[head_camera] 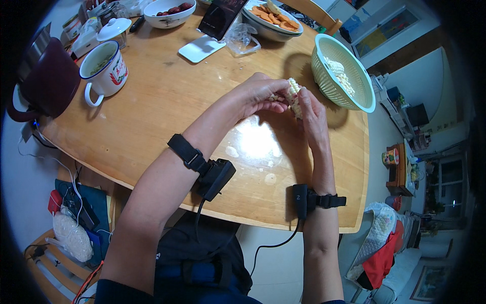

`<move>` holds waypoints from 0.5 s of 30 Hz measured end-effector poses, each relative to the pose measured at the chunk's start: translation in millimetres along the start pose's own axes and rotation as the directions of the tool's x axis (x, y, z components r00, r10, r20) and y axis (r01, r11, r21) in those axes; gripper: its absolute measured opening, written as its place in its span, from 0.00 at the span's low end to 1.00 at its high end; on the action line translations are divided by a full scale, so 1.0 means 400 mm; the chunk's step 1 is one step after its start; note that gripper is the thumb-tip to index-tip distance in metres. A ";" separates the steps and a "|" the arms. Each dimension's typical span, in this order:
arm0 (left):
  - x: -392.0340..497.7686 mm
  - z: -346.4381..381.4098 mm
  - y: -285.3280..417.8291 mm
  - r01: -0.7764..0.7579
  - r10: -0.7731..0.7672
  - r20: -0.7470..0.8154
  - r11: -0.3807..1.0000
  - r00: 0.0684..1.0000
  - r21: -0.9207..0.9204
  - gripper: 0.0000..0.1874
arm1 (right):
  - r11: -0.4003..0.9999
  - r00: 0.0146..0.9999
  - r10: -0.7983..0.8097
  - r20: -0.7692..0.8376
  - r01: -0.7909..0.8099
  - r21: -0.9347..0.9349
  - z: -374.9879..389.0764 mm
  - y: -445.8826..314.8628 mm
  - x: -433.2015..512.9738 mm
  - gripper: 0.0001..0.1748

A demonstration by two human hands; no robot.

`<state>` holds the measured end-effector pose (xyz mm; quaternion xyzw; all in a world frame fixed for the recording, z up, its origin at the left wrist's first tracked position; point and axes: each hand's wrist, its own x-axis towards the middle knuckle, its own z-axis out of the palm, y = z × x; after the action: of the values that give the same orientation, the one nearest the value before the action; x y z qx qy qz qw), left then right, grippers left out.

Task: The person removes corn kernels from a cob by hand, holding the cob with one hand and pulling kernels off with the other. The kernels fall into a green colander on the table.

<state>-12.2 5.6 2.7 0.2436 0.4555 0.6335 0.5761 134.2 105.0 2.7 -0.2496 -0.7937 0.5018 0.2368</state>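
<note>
Above the wooden table [178, 114], both my hands grip one short corn cob [294, 89] with pale kernels. My left hand [262, 93] comes at it from the left, thumb against the upper part, and a few loose kernels [274, 98] show in its curled fingers. From the right side, my right hand [313, 110] pinches the cob with its thumb pressed on the rows; the fingers behind are mostly hidden. Just right of my hands, a light green plastic colander [322, 76] holds another piece of corn [335, 67] and loose kernels [345, 84].
An enamel mug [110, 72] and a dark red kettle [49, 79] stand at left. Along the back are a bowl of dark red fruit [169, 17], a phone [221, 19] on a white stand [201, 48], a plastic bag [243, 40] and a plate of orange slices [275, 18]. Cabled black devices are strapped to both forearms.
</note>
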 end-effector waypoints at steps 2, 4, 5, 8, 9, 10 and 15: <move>0.001 -0.001 -0.001 0.000 0.000 0.002 1.000 1.000 0.001 0.12 | 1.000 1.000 0.001 0.002 -0.001 -0.012 0.000 -0.001 -0.002 0.25; 0.001 -0.003 0.000 0.001 -0.001 0.006 1.000 1.000 -0.008 0.12 | 1.000 1.000 0.005 0.014 -0.005 -0.001 0.002 -0.003 -0.003 0.25; 0.001 -0.004 0.000 0.006 -0.006 0.000 1.000 1.000 -0.006 0.12 | 1.000 1.000 0.007 0.019 -0.007 0.004 0.002 -0.004 -0.003 0.25; 0.002 -0.004 -0.001 0.005 -0.005 -0.005 1.000 1.000 -0.007 0.11 | 1.000 1.000 0.006 0.022 -0.006 0.001 0.001 -0.007 -0.004 0.25; 0.003 -0.005 -0.002 0.006 -0.006 -0.007 1.000 1.000 -0.009 0.11 | 1.000 1.000 0.003 0.018 -0.003 -0.001 0.000 -0.007 -0.004 0.25; 0.004 -0.005 -0.003 0.008 -0.008 -0.010 1.000 1.000 -0.009 0.10 | 1.000 1.000 0.001 0.015 -0.001 -0.004 0.000 -0.008 -0.004 0.25; 0.011 -0.008 -0.005 -0.015 0.017 -0.038 0.999 0.999 0.039 0.08 | 0.976 0.986 0.160 0.050 -0.166 0.144 -0.003 -0.015 -0.004 0.25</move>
<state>-14.8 8.7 -1.3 0.2462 0.4765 0.6337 0.5574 135.2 102.5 8.2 -0.2860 -0.7357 0.5813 0.1975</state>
